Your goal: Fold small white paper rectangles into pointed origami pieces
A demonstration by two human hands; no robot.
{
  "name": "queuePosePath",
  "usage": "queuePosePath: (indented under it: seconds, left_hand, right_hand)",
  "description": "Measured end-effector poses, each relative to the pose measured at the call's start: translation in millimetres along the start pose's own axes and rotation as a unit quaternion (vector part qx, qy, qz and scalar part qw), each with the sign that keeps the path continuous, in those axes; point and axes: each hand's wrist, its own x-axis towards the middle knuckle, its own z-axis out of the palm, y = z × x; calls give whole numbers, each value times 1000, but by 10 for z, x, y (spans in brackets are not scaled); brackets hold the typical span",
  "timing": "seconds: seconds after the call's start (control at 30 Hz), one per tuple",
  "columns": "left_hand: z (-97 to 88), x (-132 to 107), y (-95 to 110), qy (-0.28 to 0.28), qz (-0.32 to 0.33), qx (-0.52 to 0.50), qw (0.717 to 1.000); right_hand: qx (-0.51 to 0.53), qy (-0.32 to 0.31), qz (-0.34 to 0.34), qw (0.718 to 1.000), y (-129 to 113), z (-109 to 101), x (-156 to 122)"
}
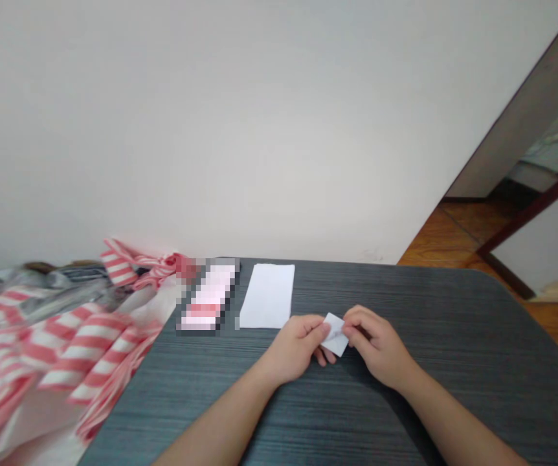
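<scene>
The person's bare forearms reach in over the near part of the dark table point(454, 349), whose surface shows fine streaks running from side to side; the left hand point(293, 349) pinches the left side of a small white paper point(337, 342), its thumb laid on top and its other fingers curled beneath; the right hand point(380, 346) pinches the same paper near its upper right corner between thumb and bent fingers; the two hands are apart, with the paper bridging them. The paper is held at a slant over the middle of the table, well in from the left and right edges; whether it touches the tabletop cannot be told; faint marks on its face are too small to read.

Farther off, a larger white sheet point(267, 296) lies flat just beyond the left hand, its top side close to the table's far edge; beside it, by the far left corner, lies a long item point(211, 294) blurred into pink, white and dark blocks. Along the table's left edge spreads a heap of red-and-white striped cloth point(85, 343), with grey cloth point(60, 291) behind it; past the far edge rises a pale wall point(279, 129); beyond the rounded far right corner show a brown wooden floor point(427, 239) and a dark-red-framed panel point(546, 239).
</scene>
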Motion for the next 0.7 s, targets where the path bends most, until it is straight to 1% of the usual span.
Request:
queuePosePath:
  seconds: [0.1, 0.23, 0.5, 0.7]
  left_hand:
    - [0, -3, 8, -3, 3, 3, 1000]
    - [4, -19, 2, -21, 12, 12, 1000]
    - [10, -12, 5, -13, -7, 45, 999]
    - [-1, -8, 9, -16, -13, 52, 998]
  right_hand:
    - [-18, 20, 15, 1000, 6, 3, 1]
    - [-32, 39, 26, 998, 5, 4, 11]
    - [-28, 37, 33, 998, -18, 11, 6]
    - [20, 34, 82, 996, 60, 49, -44]
